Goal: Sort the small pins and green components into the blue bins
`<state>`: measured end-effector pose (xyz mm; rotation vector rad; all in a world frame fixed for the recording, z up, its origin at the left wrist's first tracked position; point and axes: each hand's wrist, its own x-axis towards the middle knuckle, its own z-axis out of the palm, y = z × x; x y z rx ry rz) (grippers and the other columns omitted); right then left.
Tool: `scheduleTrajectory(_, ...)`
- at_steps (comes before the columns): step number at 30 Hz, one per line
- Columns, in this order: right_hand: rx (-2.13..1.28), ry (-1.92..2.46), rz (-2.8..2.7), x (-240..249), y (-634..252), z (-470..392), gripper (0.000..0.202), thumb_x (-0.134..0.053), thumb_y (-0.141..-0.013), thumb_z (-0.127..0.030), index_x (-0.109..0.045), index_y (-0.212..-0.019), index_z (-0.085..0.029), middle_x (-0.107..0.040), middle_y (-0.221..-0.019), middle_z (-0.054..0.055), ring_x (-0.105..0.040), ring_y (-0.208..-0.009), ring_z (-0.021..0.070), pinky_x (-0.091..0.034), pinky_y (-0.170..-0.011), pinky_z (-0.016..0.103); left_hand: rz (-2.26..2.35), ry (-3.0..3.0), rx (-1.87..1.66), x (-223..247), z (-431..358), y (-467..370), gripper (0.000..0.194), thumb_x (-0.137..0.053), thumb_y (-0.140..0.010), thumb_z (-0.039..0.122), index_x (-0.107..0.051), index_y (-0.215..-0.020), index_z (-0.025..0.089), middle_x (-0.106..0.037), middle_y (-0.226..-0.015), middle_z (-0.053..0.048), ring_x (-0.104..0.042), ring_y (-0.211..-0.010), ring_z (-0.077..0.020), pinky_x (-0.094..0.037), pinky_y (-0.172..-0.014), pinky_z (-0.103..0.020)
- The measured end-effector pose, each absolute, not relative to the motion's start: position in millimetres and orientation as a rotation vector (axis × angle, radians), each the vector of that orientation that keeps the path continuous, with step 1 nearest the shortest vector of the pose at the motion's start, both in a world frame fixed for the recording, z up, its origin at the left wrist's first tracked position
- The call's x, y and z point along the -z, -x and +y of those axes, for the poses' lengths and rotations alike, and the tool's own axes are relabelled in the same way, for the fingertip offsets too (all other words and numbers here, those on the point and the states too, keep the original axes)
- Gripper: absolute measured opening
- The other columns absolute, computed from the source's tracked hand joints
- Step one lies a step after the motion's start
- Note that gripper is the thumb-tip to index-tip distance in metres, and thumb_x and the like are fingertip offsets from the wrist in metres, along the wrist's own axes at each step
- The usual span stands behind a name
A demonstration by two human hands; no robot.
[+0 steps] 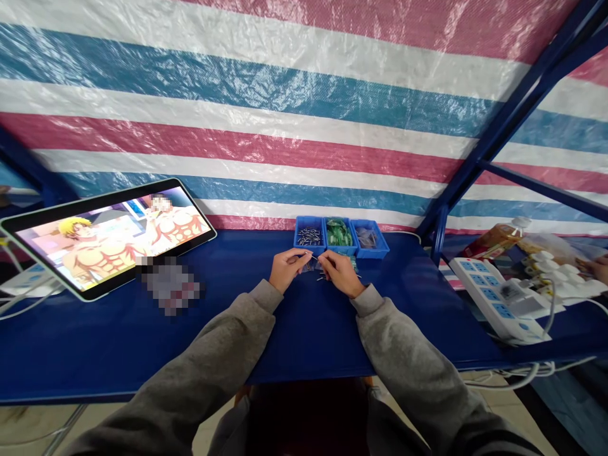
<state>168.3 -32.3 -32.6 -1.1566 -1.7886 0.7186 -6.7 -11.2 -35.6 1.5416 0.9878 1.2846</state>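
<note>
Hands at frame centre, fingertips pinched near small thin part; exact grip unclear. Blue bins just above.

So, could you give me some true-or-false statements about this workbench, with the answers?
1. Three blue bins sit side by side beyond the hands. True.
2. The tablet is on the person's right. False: it is on the left.
3. The green packets are in the right-hand bin. False: the green packets are in the middle bin.
4. The left hand and right hand hold a thin piece between them. True.
</note>
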Motion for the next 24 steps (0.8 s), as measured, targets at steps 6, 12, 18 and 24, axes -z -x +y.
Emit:
scheduleTrajectory(6,-0.633,1.203,-1.691,30,-170,-31,0.03,-0.045,-0.092,-0.043,-0.059,-0.077,-0.021,-0.054,-0.055,-0.003,-0.054,-0.046,0.0131,-0.042,-0.053,0.025,1.049,-1.993,-1.439,38,-18,9,0.026,-0.062,-0.085,0.04,-0.075,-0.088,0.017,-0.071,-0.08,-0.006,-0.058,-0.055,-0.0116,-0.047,-0.052,-0.024)
scheduleTrajectory(12,-0.577,1.21,-1.651,29,-171,-30,0.033,-0.046,-0.091,-0.045,-0.061,-0.076,-0.02,-0.055,-0.055,-0.002,-0.054,-0.048,0.0137,-0.043,-0.054,0.026,1.11,-2.389,-1.649,22,-12,11,0.025,-0.054,-0.092,0.035,-0.074,-0.1,0.022,-0.069,-0.092,-0.008,-0.063,-0.081,-0.0188,-0.052,-0.08,-0.034)
scheduleTrajectory(18,-0.559,1.223,-1.666,31,-174,-30,0.033,-0.047,-0.091,-0.044,-0.064,-0.077,-0.02,-0.056,-0.055,-0.001,-0.055,-0.051,0.0147,-0.042,-0.054,0.026,1.335,-2.596,-1.37,21,18,11,0.039,-0.048,-0.094,0.04,-0.063,-0.123,0.019,-0.066,-0.108,-0.011,-0.056,-0.101,-0.0255,-0.045,-0.091,-0.04)
scheduleTrajectory(24,-0.505,1.261,-1.659,31,-175,-28,0.03,-0.049,-0.089,-0.04,-0.064,-0.075,-0.019,-0.056,-0.055,-0.001,-0.054,-0.051,0.0146,-0.042,-0.053,0.026,1.08,-2.813,-0.881,46,17,26,0.029,-0.05,-0.094,0.034,-0.074,-0.09,0.018,-0.069,-0.088,-0.008,-0.057,-0.084,-0.0205,-0.045,-0.08,-0.033)
